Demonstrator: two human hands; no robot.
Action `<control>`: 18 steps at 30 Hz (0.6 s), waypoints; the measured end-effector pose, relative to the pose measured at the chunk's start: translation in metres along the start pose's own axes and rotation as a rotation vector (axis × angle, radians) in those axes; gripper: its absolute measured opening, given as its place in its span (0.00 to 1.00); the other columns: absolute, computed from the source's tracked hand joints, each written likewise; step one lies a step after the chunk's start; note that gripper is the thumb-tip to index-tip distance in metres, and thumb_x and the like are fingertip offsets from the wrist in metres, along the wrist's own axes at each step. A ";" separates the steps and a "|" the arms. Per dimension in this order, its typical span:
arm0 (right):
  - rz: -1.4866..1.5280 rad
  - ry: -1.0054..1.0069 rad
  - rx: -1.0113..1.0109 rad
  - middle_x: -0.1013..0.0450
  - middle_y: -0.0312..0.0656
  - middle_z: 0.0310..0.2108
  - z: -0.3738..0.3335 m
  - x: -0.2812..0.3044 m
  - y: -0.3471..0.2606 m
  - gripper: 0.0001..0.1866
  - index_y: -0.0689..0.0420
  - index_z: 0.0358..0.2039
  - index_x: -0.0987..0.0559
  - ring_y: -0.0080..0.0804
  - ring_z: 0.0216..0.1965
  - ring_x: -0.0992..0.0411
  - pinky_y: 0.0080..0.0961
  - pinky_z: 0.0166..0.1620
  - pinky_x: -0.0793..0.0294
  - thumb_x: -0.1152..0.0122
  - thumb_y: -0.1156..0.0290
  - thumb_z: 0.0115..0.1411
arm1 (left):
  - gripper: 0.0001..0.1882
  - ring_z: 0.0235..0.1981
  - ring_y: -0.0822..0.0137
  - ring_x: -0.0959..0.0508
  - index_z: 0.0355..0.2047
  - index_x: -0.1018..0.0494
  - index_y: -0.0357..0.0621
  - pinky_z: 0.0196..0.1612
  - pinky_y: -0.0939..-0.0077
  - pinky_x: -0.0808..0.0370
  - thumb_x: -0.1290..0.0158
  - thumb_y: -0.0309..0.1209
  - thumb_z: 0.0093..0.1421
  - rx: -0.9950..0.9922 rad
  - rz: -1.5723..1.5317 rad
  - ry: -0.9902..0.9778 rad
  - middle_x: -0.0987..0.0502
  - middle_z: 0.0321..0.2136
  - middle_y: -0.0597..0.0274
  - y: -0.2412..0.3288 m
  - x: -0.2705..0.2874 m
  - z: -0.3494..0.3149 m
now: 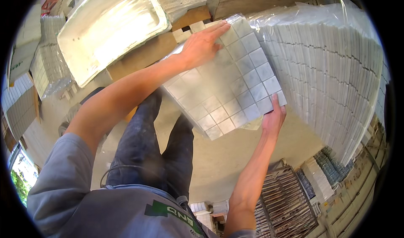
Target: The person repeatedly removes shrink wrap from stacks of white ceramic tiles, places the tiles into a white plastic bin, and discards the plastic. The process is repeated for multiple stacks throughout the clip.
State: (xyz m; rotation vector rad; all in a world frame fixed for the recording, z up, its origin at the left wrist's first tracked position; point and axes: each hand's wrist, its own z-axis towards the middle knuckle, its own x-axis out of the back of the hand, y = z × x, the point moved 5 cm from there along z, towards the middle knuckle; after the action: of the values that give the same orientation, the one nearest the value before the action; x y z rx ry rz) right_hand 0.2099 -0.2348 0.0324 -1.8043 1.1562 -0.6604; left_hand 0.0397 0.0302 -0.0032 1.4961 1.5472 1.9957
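A sheet of square white-grey marble mosaic tiles (229,76) is held tilted in front of my body, its middle washed out by glare. My left hand (204,44) lies across the sheet's far part, fingers stretched out over the tile faces and thumb apart. At the near right corner, my right hand (274,116) grips the edge, thumb on top and the other fingers mostly hidden underneath. Whether more sheets lie beneath this one, I cannot tell.
A tall stack of tile sheets (311,57) under clear plastic stands close on the right. At the far left is a white basin (113,31) with bright glare inside. More stacked tiles (50,48) line the left. A slatted rack (284,200) stands at the lower right.
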 end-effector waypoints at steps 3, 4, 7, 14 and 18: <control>-0.030 0.039 -0.022 0.31 0.46 0.51 0.004 0.006 0.003 0.21 0.71 0.52 0.32 0.35 0.50 0.31 0.29 0.54 0.32 0.43 0.75 0.60 | 0.32 0.56 0.53 0.33 0.61 0.41 0.51 0.55 0.64 0.31 0.48 0.24 0.55 -0.015 -0.030 0.042 0.40 0.62 0.63 0.000 -0.001 -0.002; -0.009 0.038 -0.027 0.31 0.45 0.50 0.003 0.007 0.004 0.20 0.70 0.51 0.32 0.34 0.49 0.31 0.30 0.54 0.32 0.43 0.76 0.60 | 0.33 0.57 0.53 0.34 0.61 0.42 0.51 0.56 0.64 0.33 0.48 0.24 0.54 -0.005 -0.047 0.038 0.40 0.62 0.60 0.000 -0.002 -0.004; 0.066 0.036 -0.064 0.30 0.45 0.49 0.000 0.010 0.009 0.19 0.69 0.51 0.31 0.34 0.49 0.30 0.30 0.54 0.32 0.43 0.77 0.60 | 0.34 0.58 0.51 0.35 0.62 0.43 0.50 0.59 0.65 0.35 0.48 0.24 0.54 0.088 -0.099 -0.004 0.39 0.61 0.56 0.002 0.003 -0.004; -0.260 0.030 -0.002 0.31 0.47 0.51 0.014 0.009 0.006 0.21 0.74 0.51 0.31 0.32 0.49 0.31 0.25 0.53 0.35 0.43 0.75 0.59 | 0.36 0.61 0.52 0.39 0.63 0.46 0.50 0.61 0.65 0.39 0.47 0.26 0.54 0.097 -0.059 0.148 0.40 0.61 0.53 0.004 -0.002 -0.002; -0.660 0.144 0.340 0.35 0.57 0.55 0.022 0.014 0.006 0.29 0.73 0.54 0.34 0.41 0.55 0.35 0.30 0.57 0.39 0.38 0.69 0.56 | 0.34 0.61 0.53 0.38 0.63 0.45 0.52 0.60 0.66 0.38 0.49 0.28 0.56 0.055 0.037 0.068 0.39 0.62 0.55 0.000 -0.006 0.001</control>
State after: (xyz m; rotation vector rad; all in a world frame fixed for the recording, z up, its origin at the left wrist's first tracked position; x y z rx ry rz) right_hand 0.2300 -0.2401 0.0161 -1.8473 0.4652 -1.2983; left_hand 0.0431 0.0267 -0.0063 1.5028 1.6251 2.0604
